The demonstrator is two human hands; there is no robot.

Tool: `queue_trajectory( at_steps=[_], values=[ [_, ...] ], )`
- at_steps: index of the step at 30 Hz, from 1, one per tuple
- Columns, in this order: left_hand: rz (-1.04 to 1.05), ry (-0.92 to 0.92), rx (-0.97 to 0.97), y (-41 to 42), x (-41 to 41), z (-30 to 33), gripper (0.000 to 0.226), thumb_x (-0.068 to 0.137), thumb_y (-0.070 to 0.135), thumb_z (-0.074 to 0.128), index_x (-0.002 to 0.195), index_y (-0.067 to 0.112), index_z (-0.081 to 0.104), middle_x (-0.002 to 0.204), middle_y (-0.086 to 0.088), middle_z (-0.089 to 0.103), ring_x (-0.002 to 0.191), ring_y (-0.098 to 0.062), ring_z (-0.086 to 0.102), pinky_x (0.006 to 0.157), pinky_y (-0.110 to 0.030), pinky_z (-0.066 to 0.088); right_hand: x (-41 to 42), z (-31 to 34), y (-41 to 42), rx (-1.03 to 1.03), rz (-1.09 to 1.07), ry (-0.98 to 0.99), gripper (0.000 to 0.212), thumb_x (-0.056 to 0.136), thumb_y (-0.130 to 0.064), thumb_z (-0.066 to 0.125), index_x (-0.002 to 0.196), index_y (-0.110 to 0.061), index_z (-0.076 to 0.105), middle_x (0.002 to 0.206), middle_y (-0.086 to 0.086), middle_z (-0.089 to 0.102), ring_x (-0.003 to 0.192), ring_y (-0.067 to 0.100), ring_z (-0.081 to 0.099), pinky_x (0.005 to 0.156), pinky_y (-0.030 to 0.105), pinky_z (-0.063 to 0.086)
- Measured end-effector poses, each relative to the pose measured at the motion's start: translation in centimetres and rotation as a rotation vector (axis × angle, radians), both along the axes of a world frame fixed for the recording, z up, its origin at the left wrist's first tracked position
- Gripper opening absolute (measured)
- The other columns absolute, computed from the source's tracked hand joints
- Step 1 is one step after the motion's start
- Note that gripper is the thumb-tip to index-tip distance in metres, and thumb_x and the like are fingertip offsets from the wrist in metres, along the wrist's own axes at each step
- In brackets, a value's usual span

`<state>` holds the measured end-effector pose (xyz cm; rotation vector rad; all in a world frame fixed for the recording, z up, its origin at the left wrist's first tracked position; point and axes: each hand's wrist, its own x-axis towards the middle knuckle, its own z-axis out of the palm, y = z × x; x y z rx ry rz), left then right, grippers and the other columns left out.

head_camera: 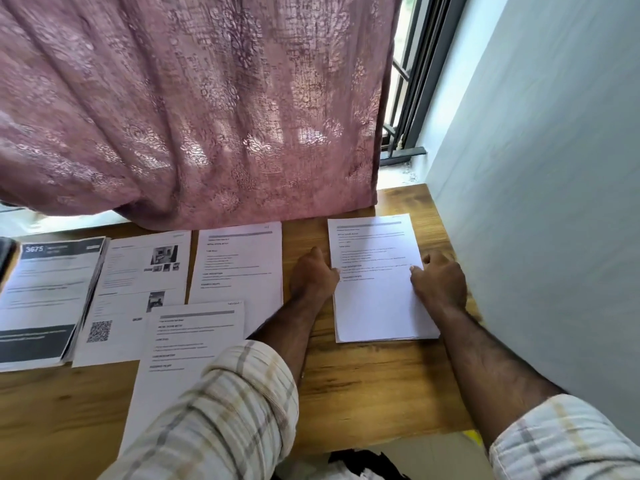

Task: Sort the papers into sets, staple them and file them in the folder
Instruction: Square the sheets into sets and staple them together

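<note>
Head view: a wooden table (363, 386) stands against a pale wall (554, 202), with a mauve patterned curtain (190, 109) hanging down to its far edge. On the right part of the table lies a stack of printed papers (377, 299), squared up and flat on the wood, near the wall. The person's left hand (313, 277) rests at the stack's left edge, fingers curled, fingertips touching the sheets; whether it pinches them cannot be told. The right hand (438, 282) sits at the stack's right edge, fingers bent down onto the top sheet, pressing or holding the edge; a firm grip cannot be confirmed. Both forearms emerge from checked sleeves. To the left, well apart from the stack, lie four more lots: a text sheet (239, 265) near the curtain, a second text sheet (190, 362) nearer the person and overlapping it, a sheet with photographs and a QR code (131, 296), and at far left a dark-headed bundle (45, 299) marked 3675. Window bars (401, 71) show beside the curtain.
</note>
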<state>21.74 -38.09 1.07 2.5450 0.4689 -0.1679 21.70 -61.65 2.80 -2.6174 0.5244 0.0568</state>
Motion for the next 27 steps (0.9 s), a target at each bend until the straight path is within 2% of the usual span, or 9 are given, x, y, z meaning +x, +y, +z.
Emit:
queue_trajectory(
  at_steps=[6, 9, 12, 15, 17, 19, 22, 24, 27],
  values=[
    [0.012, -0.080, -0.060, 5.6, -3.3, 2.1, 0.025, 0.090, 0.049, 0.076, 0.097, 0.025, 0.072, 0.094, 0.007, 0.074, 0.081, -0.014, 0.065, 0.068, -0.026, 0.049, -2.9, 0.8, 6.2, 0.028, 0.161, -0.048, 0.031, 0.092, -0.037, 0.070, 0.115, -0.016, 0.070, 0.121, 0.009, 0.066, 0.107, 0.030, 0.063, 0.085, 0.039, 0.053],
    [-0.058, -0.132, -0.147, 9.9, -4.9, 2.4, 0.023, 0.088, 0.047, 0.078, 0.088, 0.026, 0.069, 0.088, 0.004, 0.075, 0.079, -0.017, 0.070, 0.071, -0.028, 0.055, -5.4, -0.1, 9.8, -0.075, 0.312, 0.063, 0.038, 0.095, -0.044, 0.064, 0.125, -0.022, 0.070, 0.130, 0.005, 0.064, 0.120, 0.029, 0.057, 0.100, 0.045, 0.049],
    [-0.108, -0.185, -0.217, 13.5, -6.7, 2.4, 0.028, 0.086, 0.050, 0.076, 0.084, 0.023, 0.068, 0.079, 0.006, 0.074, 0.068, -0.017, 0.072, 0.068, -0.035, 0.061, -7.5, -0.7, 12.3, -0.236, 0.343, 0.056, 0.041, 0.098, -0.047, 0.058, 0.130, -0.024, 0.069, 0.133, 0.003, 0.066, 0.122, 0.030, 0.059, 0.099, 0.046, 0.047],
    [-0.073, -0.244, -0.163, 17.7, -9.2, 2.3, 0.027, 0.086, 0.047, 0.077, 0.085, 0.020, 0.071, 0.082, 0.004, 0.076, 0.075, -0.021, 0.072, 0.070, -0.033, 0.058, -9.3, -0.5, 15.0, -0.300, 0.273, -0.041, 0.041, 0.096, -0.043, 0.063, 0.131, -0.022, 0.068, 0.133, 0.008, 0.066, 0.122, 0.034, 0.058, 0.099, 0.049, 0.045],
    [-0.029, -0.267, -0.058, 21.0, -11.7, 2.0, 0.026, 0.090, 0.044, 0.075, 0.085, 0.019, 0.070, 0.086, 0.000, 0.076, 0.082, -0.026, 0.070, 0.069, -0.030, 0.050, -10.6, -0.2, 17.6, -0.230, 0.250, -0.071, 0.034, 0.094, -0.037, 0.066, 0.122, -0.018, 0.071, 0.125, 0.011, 0.068, 0.114, 0.037, 0.061, 0.095, 0.049, 0.048],
    [0.074, -0.210, 0.024, 24.4, -14.6, 1.7, 0.026, 0.094, 0.044, 0.071, 0.092, 0.019, 0.070, 0.093, -0.003, 0.076, 0.088, -0.029, 0.071, 0.070, -0.029, 0.047, -12.7, 0.1, 21.1, -0.095, 0.288, -0.065, 0.024, 0.095, -0.031, 0.064, 0.110, -0.015, 0.073, 0.112, 0.013, 0.070, 0.101, 0.037, 0.067, 0.085, 0.044, 0.054],
    [0.250, -0.086, 0.111, 28.7, -18.8, 0.9, 0.036, 0.094, 0.047, 0.064, 0.110, 0.015, 0.067, 0.110, -0.011, 0.073, 0.104, -0.035, 0.068, 0.082, -0.039, 0.054, -16.9, -0.2, 26.4, 0.062, 0.376, 0.004, 0.021, 0.098, -0.035, 0.063, 0.101, -0.018, 0.074, 0.100, 0.006, 0.075, 0.088, 0.028, 0.072, 0.074, 0.038, 0.060],
    [0.333, 0.042, 0.135, 30.6, -21.0, 0.4, 0.055, 0.093, 0.052, 0.062, 0.129, 0.010, 0.058, 0.126, -0.017, 0.065, 0.116, -0.039, 0.062, 0.093, -0.046, 0.053, -19.4, -0.9, 29.3, 0.068, 0.374, 0.008, 0.023, 0.098, -0.037, 0.064, 0.099, -0.016, 0.074, 0.096, 0.006, 0.076, 0.086, 0.029, 0.072, 0.072, 0.034, 0.056],
    [0.425, 0.198, 0.057, 31.6, -22.9, 0.6, 0.076, 0.093, 0.056, 0.063, 0.146, 0.006, 0.043, 0.143, -0.019, 0.051, 0.130, -0.041, 0.051, 0.103, -0.050, 0.048, -21.3, -1.4, 32.3, -0.027, 0.351, 0.039, 0.039, 0.099, -0.044, 0.045, 0.102, -0.013, 0.069, 0.101, 0.008, 0.070, 0.093, 0.030, 0.066, 0.073, 0.031, 0.041]
  ],
)
